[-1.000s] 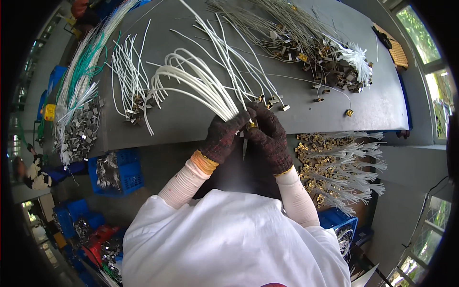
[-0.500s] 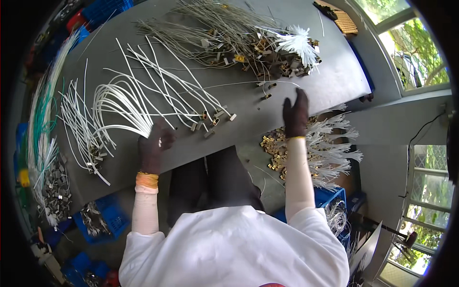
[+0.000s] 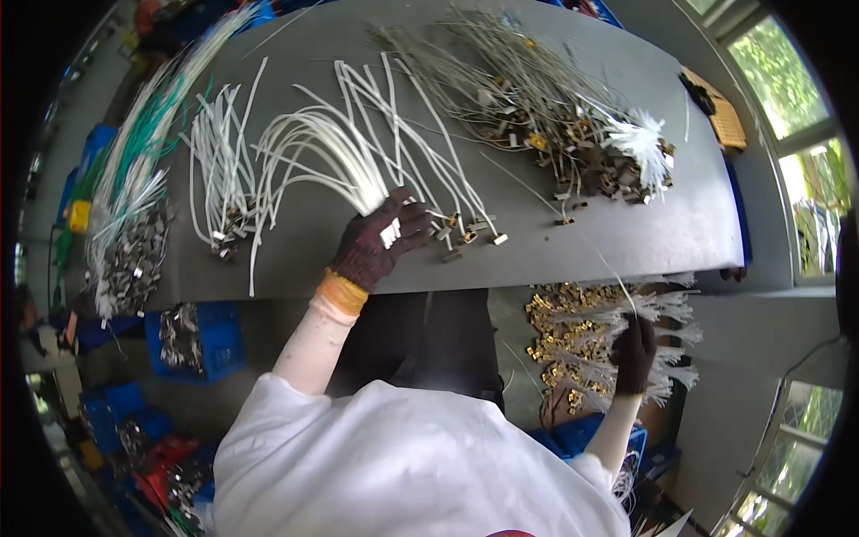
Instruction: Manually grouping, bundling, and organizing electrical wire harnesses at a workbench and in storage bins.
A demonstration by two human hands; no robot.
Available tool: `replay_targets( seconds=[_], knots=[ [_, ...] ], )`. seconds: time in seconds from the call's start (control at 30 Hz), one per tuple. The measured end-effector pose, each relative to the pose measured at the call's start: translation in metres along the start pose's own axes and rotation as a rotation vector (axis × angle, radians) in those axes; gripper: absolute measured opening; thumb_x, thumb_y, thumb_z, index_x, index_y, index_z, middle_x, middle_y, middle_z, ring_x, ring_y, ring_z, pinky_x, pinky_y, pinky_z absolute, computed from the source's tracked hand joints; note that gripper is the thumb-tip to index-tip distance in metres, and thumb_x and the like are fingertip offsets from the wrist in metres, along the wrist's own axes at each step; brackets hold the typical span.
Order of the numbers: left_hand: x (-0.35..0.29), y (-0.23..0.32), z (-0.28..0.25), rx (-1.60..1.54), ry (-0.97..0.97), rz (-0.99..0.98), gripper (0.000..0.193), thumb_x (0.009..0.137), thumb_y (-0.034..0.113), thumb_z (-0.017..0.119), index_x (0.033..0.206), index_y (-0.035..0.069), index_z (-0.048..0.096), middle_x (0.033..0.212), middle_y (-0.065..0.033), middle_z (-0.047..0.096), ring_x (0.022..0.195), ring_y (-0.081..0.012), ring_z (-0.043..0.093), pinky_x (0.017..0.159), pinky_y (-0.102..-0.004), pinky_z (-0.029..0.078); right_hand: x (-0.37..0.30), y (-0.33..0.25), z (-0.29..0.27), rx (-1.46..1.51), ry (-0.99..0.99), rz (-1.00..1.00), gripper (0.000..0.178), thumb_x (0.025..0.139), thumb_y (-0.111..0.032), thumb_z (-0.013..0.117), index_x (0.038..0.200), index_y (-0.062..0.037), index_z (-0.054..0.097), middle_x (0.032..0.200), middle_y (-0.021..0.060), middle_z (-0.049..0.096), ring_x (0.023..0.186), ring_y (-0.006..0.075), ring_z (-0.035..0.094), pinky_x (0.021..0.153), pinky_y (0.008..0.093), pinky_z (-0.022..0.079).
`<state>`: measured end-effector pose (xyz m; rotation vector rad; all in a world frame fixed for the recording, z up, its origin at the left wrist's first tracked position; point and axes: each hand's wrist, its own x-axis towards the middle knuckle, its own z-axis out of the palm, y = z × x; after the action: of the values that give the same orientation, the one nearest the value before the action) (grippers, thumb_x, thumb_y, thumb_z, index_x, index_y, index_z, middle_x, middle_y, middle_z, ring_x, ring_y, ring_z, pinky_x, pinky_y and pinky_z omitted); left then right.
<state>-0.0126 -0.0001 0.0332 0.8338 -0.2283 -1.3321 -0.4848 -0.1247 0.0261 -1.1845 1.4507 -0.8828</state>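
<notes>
In a dark glove with an orange cuff, my left hand (image 3: 376, 240) is closed round a bundle of white cables (image 3: 344, 157) that arches away over the grey table. White bits show between its fingers. Several loose white cables (image 3: 429, 130) with metal connectors at their near ends lie just right of that hand. My right hand (image 3: 633, 356), also in a dark glove, is low at the right, off the table's near edge. A thin pale wire (image 3: 614, 274) runs up from its fingers, which look closed on it. Blur hides their exact grip.
A tangle of grey cables (image 3: 537, 80) and a fan of white ties (image 3: 640, 148) cover the table's far right. More white cables (image 3: 219, 143) lie left. Below the right edge sit gold connectors with white strands (image 3: 573, 331). A blue crate (image 3: 219, 345) stands lower left.
My right hand has moved down and right, off the table edge, and its fingers have closed. The view has turned, shifting the table contents right. The left hand still holds the white cable bundle.
</notes>
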Motion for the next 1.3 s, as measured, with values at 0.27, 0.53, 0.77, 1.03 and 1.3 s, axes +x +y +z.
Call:
replay_targets(
  seconds=[0.27,0.53,0.77,1.03,1.3],
  knots=[
    [0.049,0.000,0.013,-0.305,-0.088,0.022,0.033,0.099,0.021,0.053,0.125,0.002,0.054,0.124,-0.0181,0.060,0.116,-0.0370,0.060,0.094,-0.0543,0.054,-0.132,0.005,0.073,0.255,-0.134,-0.064,0.027,0.104,-0.022,0.049,0.116,-0.0001,0.059,0.058,-0.0030,0.046,0.043,0.0060,0.039,0.040,0.0228,0.030],
    [0.046,0.060,0.017,-0.485,-0.176,0.293,0.027,0.100,0.015,0.047,0.119,-0.001,0.057,0.120,-0.0201,0.063,0.114,-0.0385,0.061,0.101,-0.0581,0.050,-0.157,0.017,0.089,0.174,-0.217,-0.021,0.033,0.102,-0.026,0.048,0.118,0.0011,0.060,0.059,-0.0033,0.045,0.047,0.0055,0.040,0.044,0.0223,0.031],
    [0.041,0.070,0.014,-0.480,-0.183,0.275,0.029,0.095,0.012,0.056,0.121,-0.001,0.058,0.122,-0.0162,0.064,0.120,-0.0352,0.059,0.105,-0.0538,0.047,-0.169,0.023,0.073,0.172,-0.203,-0.050,0.035,0.103,-0.026,0.049,0.120,0.0017,0.059,0.056,-0.0038,0.044,0.044,0.0046,0.037,0.042,0.0223,0.029],
    [0.024,0.048,0.044,-0.432,-0.204,0.200,0.027,0.098,0.016,0.055,0.121,0.002,0.059,0.116,-0.0146,0.065,0.112,-0.0329,0.063,0.101,-0.0508,0.051,-0.173,0.050,0.098,0.118,-0.262,0.038,0.034,0.103,-0.025,0.050,0.122,0.0011,0.057,0.064,0.0012,0.054,0.049,0.0101,0.047,0.044,0.0261,0.037],
    [-0.052,-0.018,0.069,0.000,-0.116,-0.060,0.033,0.099,0.028,0.059,0.123,0.005,0.059,0.116,-0.0100,0.067,0.114,-0.0242,0.063,0.098,-0.0391,0.052,-0.101,0.023,0.226,-0.399,-0.353,-0.969,0.039,0.083,-0.007,0.067,0.121,-0.0013,0.061,0.106,0.0158,0.063,0.089,0.0297,0.065,0.073,0.0382,0.054]
  ],
)
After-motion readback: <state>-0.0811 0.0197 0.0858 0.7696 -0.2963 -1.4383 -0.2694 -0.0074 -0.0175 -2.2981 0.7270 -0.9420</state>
